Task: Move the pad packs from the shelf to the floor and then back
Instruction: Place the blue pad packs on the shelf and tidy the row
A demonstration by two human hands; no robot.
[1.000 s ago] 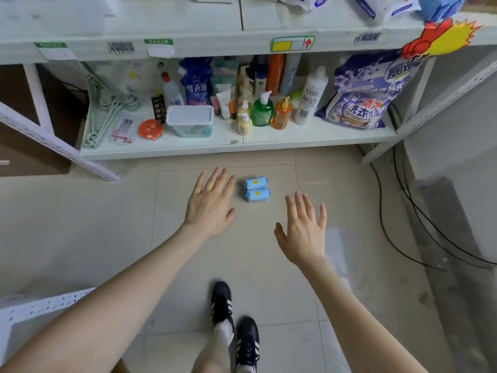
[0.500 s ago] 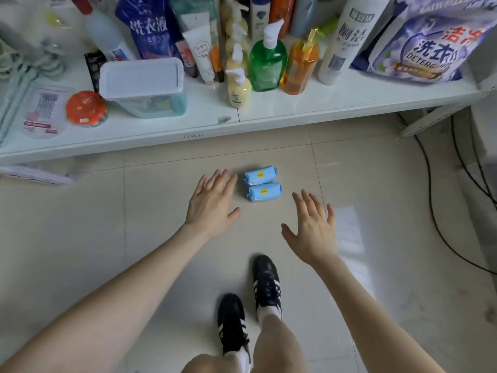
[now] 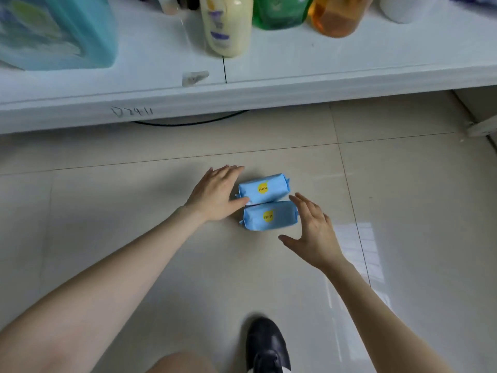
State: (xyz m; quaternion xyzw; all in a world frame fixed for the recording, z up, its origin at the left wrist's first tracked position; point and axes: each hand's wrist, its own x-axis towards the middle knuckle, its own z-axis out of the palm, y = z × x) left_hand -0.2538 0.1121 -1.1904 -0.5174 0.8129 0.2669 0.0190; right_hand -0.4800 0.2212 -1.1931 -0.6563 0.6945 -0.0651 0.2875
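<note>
Beige glossy floor tiles (image 3: pixel 134 211) fill most of the view, and closest in there's a black shoe (image 3: pixel 265 343) planted on them, with two bare forearms reaching forward on either side of it.

Next up is the right grip (image 3: pixel 314 230): it's open, with the fingers spread and only a bit bent and the thumb sticking out to the side. It's holding nothing. Its fingertips sit right by the right end of the near pad pack (image 3: pixel 270 215), but honestly I can't tell if they actually touch it.

Both packs are small pillow-shaped things in light blue wrap, crimped at the ends, each with a round yellow sticker on top. They lie flat on the floor, side by side with their long sides touching.

The left grip (image 3: pixel 215 195) is open too, fingers straight and together, palm down. It's just beside the left end of the far pad pack (image 3: pixel 265 188), with the thumb tip against the spot where the two packs meet. So the packs sit between the two grips, neither one lifted.

Further back a black cable (image 3: pixel 188 122) runs under the white shelf (image 3: pixel 242 95), which has "D2411" scribbled on its front edge. On it, cut off at the top: a teal plastic container (image 3: pixel 56 30), a cream lotion bottle (image 3: pixel 227 25), a green bottle (image 3: pixel 279 12) and an orange bottle (image 3: pixel 336 16).
</note>
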